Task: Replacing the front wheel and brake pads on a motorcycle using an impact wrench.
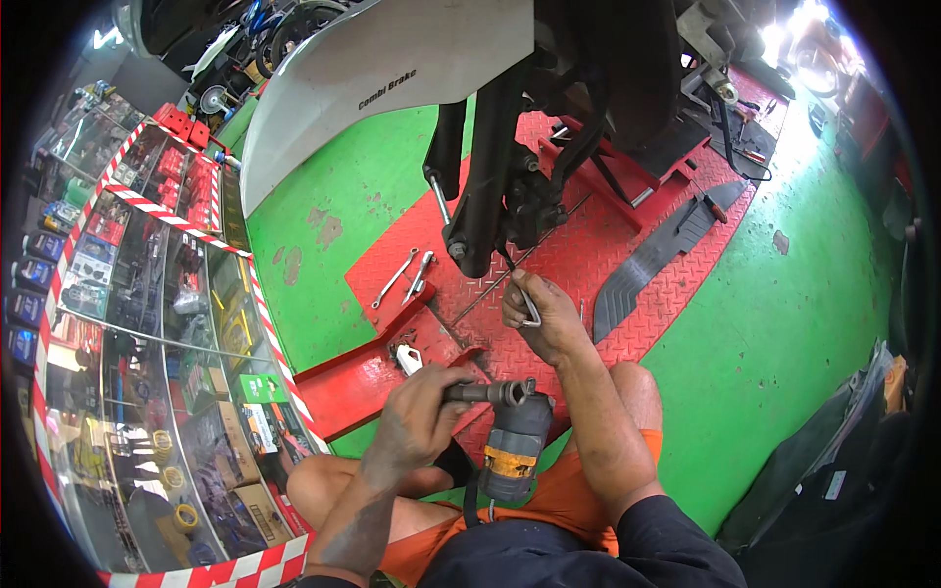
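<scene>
My left hand (417, 412) is closed around a dark metal socket-like cylinder (487, 392), its hollow end turned to the right. Just below that cylinder is a dark grey, round-bodied tool (517, 441) with an orange band, between my legs; I cannot tell if the two are joined. My right hand (549, 318), fingers curled, grips a bent metal bar (530, 306), whose kind is partly hidden by the fingers. It is close to the lower end of a motorcycle's black front fork (482, 220) and the dark brake caliper (534, 206).
Two wrenches (397, 277) lie on the red lift platform (392, 240). A black footboard panel (652, 260) rests further right. On the left stands a glass display case (147, 323) edged with striped tape. Above hangs a white body panel (363, 108). A dark covered object (814, 480) sits at the right.
</scene>
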`<state>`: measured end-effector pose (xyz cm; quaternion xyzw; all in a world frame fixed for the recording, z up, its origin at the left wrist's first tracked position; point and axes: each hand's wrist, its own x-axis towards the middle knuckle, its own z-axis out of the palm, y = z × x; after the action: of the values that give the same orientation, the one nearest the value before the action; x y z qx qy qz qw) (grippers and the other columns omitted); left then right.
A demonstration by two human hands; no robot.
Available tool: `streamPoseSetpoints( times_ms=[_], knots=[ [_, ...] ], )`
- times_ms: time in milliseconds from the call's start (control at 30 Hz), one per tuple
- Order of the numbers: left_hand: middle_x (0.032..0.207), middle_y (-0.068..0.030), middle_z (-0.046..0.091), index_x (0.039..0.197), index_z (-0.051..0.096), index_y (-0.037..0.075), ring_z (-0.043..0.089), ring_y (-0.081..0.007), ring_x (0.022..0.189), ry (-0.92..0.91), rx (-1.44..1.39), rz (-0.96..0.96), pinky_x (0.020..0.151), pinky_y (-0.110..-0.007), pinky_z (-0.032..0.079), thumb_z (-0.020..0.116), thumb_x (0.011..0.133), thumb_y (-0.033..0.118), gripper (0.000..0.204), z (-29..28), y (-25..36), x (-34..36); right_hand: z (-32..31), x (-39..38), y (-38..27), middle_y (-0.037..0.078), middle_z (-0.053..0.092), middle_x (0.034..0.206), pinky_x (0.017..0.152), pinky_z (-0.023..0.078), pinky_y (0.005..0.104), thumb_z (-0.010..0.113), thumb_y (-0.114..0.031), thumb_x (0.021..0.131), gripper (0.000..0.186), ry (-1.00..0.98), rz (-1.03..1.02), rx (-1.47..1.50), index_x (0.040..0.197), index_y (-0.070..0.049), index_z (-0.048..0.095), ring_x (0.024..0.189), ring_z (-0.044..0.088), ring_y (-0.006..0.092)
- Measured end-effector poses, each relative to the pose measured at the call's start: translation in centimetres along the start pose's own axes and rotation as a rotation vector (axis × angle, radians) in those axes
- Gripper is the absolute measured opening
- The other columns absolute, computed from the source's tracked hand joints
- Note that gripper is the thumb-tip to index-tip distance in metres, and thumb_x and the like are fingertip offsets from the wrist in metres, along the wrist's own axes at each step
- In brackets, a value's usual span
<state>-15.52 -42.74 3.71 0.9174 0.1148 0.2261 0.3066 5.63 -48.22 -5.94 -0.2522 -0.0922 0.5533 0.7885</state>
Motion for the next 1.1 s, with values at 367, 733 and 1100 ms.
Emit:
streamPoseSetpoints(
  times_ms=[367, 733, 1100],
  knots=[
    [0.081, -0.0057, 0.062, 0.099, 0.06, 0.002, 0.06, -0.0156, 0.072, 0.287, -0.749, -0.561, 0.068, -0.03, 0.049, 0.055, 0.101, 0.016, 0.015, -4.1, 1.6, 1.5, 0.2, -0.1, 0.1, -0.002, 0.044, 0.069, 0.056, 0.035, 0.0269, 0.057, -0.026, 0.101, 0.028, 0.006, -0.023, -0.039, 0.079, -0.011, 0.048, 0.058, 0.041, 0.0095],
    [0.071, -0.0114, 0.066, 0.102, 0.066, 0.01, 0.068, -0.0302, 0.068, -0.77, 0.909, 0.087, 0.058, -0.045, 0.051, 0.058, 0.097, 0.033, 0.025, -2.9, 7.2, 12.7, 0.1, 0.2, 0.7, -0.002, 0.047, 0.069, 0.057, 0.036, 0.0266, 0.058, -0.029, 0.099, 0.028, 0.076, -0.089, -0.155, 0.078, -0.011, 0.054, 0.059, 0.042, 0.0086],
    [0.08, -0.0229, 0.064, 0.105, 0.057, -0.005, 0.065, -0.0393, 0.08, -1.296, 0.519, -0.221, 0.075, -0.049, 0.05, 0.041, 0.106, 0.034, 0.042, -0.3, 4.8, 16.0, 2.2, -0.8, 0.8, 0.001, 0.053, 0.07, 0.061, 0.041, 0.0279, 0.05, -0.03, 0.1, 0.03, 0.021, 0.074, 0.281, 0.077, -0.011, 0.052, 0.067, 0.052, 0.0122]
  ],
)
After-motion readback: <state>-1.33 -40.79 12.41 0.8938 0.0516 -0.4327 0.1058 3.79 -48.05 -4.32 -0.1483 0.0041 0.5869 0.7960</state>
